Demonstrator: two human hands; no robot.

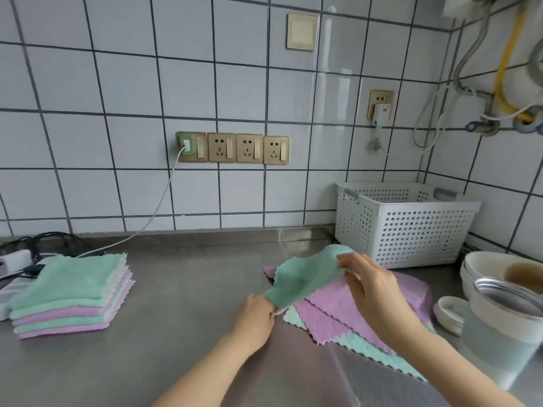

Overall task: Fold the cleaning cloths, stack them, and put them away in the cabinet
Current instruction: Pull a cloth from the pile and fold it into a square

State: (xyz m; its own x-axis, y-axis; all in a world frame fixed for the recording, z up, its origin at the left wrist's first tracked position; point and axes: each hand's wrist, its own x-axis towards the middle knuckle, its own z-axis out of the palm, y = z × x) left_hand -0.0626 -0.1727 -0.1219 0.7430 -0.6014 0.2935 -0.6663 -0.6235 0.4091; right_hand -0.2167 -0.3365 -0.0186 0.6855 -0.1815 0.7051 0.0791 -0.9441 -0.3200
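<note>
The cabinet named in the task lies outside the view, and both forearms are cut off by the lower edge. The left hand [256, 315] pinches the near lower corner of a green cloth [302, 277], its fingers closed on the edge; the right hand [373, 292] pinches the far upper corner, with most of its fingertips hidden behind the fabric. The cloth is lifted off the table [182, 289], slack and slightly sagging, its long axis running from near left to far right. It is fluffy microfibre with zigzag-cut edges. Beneath it lies a loose pile of unfolded cloths [352, 312], purple over pale green, overlapping so that their number cannot be told; its near edge runs towards the lower right. On the left of the brushed steel table sits a stack of folded cloths [73, 295], green and purple layers alternating, the edges roughly square. A white perforated plastic basket [411, 230] stands in the corner against the tiled wall, its inside hidden. Stacked bowls [484, 268] at the right edge are partly cropped.
</note>
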